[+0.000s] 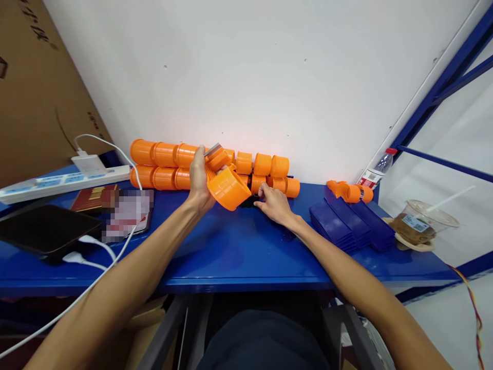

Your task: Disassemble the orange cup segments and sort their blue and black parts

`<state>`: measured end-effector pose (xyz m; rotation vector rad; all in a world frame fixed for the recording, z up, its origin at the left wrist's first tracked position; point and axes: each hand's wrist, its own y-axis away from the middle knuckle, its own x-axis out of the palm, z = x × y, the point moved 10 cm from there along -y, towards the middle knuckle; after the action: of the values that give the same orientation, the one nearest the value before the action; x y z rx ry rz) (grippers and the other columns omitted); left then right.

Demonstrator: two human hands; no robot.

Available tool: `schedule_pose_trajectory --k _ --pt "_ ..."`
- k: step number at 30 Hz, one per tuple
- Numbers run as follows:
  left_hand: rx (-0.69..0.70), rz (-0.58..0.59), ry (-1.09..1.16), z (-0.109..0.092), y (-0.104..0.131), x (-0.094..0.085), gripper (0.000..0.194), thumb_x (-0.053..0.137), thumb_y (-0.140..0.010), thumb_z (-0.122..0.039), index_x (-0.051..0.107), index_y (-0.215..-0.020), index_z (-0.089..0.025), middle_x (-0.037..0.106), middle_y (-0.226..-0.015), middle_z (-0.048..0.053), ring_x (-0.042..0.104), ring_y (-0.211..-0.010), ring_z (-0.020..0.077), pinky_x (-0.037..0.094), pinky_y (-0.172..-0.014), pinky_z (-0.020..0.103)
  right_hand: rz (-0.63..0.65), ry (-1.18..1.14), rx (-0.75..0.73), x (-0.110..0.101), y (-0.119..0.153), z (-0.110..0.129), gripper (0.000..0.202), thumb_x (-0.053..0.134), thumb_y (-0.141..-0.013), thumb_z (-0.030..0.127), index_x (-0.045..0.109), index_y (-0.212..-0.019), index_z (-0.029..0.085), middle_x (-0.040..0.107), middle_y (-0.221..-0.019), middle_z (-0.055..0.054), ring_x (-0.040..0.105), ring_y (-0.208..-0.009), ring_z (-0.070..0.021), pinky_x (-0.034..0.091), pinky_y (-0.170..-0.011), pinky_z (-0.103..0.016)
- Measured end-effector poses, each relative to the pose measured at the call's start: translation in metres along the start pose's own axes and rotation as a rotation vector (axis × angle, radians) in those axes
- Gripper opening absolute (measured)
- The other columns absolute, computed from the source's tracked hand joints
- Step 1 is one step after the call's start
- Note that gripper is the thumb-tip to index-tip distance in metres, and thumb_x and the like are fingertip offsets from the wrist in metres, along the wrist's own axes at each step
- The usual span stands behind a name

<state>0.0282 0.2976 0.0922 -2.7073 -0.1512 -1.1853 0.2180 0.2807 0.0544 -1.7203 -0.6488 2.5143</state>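
Note:
My left hand (199, 177) is closed around an orange tape dispenser (230, 189), raised over the back of the blue table. The dispenser's round hub faces down to the right, and a grey metal edge shows at its top. Beside it, my right hand (275, 204) is low at the table with fingers curled and pinched by a small black part (249, 201). What lies between those fingertips is hidden. Behind both hands, orange cylinder-shaped pieces (165, 154) are stacked in two rows along the wall, partly covered by my left hand.
Stacked dark blue flat pieces (335, 223) lie at right, with more orange pieces (352, 192), a bottle (375, 172) and a drink cup (418, 223) near. At left are a power strip (65, 182), a black device (48, 228), a phone (129, 216) and a white cable (133, 231) crossing my left arm.

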Motion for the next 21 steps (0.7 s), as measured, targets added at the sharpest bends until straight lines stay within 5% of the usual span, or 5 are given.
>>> schedule_pose_trajectory --k 4,9,11,16,21 --pt "0.004 0.007 -0.025 -0.001 0.000 0.001 0.028 0.055 -0.099 -0.048 0.063 -0.090 -0.023 0.063 -0.064 0.000 0.061 -0.056 0.0143 0.055 -0.054 0.024 -0.078 -0.043 -0.007 -0.020 0.000 -0.002 0.024 0.069 -0.083 0.019 0.053 -0.101 0.023 0.069 -0.089 -0.002 0.061 -0.079 -0.0209 0.033 -0.064 -0.029" --pt "0.192 0.050 -0.164 -0.014 0.001 0.004 0.032 0.063 -0.097 -0.049 0.057 -0.078 -0.023 0.059 -0.061 -0.002 0.048 -0.045 0.0091 0.038 -0.042 0.020 -0.488 -0.310 -0.175 -0.082 0.028 0.025 0.005 0.054 -0.091 0.021 0.050 -0.092 0.024 0.068 -0.091 -0.003 0.062 -0.073 -0.0166 0.044 -0.068 -0.031" --pt "0.269 0.072 -0.237 -0.018 0.004 0.007 0.036 0.065 -0.095 -0.052 0.056 -0.077 -0.023 0.057 -0.058 -0.003 0.042 -0.041 0.0083 0.032 -0.040 0.021 -0.557 -0.398 -0.285 -0.095 0.043 0.042 0.008 0.054 -0.097 0.030 0.051 -0.092 0.024 0.067 -0.091 -0.003 0.060 -0.068 -0.0152 0.046 -0.065 -0.031" --pt "0.270 0.133 -0.314 -0.012 0.006 0.014 0.045 0.075 -0.084 -0.063 0.060 -0.080 -0.021 0.055 -0.058 -0.003 0.041 -0.042 0.0079 0.028 -0.041 0.023 -0.543 -0.456 -0.310 -0.095 0.052 0.050 0.027 0.054 -0.101 0.049 0.052 -0.089 0.025 0.061 -0.077 0.000 0.053 -0.060 -0.0140 0.044 -0.059 -0.030" --pt "0.352 0.034 -0.355 -0.017 0.006 0.004 0.046 0.072 -0.086 -0.065 0.058 -0.082 -0.021 0.057 -0.060 -0.004 0.046 -0.045 0.0092 0.033 -0.043 0.022 -0.435 -0.246 -0.378 -0.077 0.055 0.064 0.044 0.072 -0.086 0.065 0.054 -0.094 0.025 0.069 -0.098 -0.008 0.060 -0.070 -0.0172 0.049 -0.064 -0.033"
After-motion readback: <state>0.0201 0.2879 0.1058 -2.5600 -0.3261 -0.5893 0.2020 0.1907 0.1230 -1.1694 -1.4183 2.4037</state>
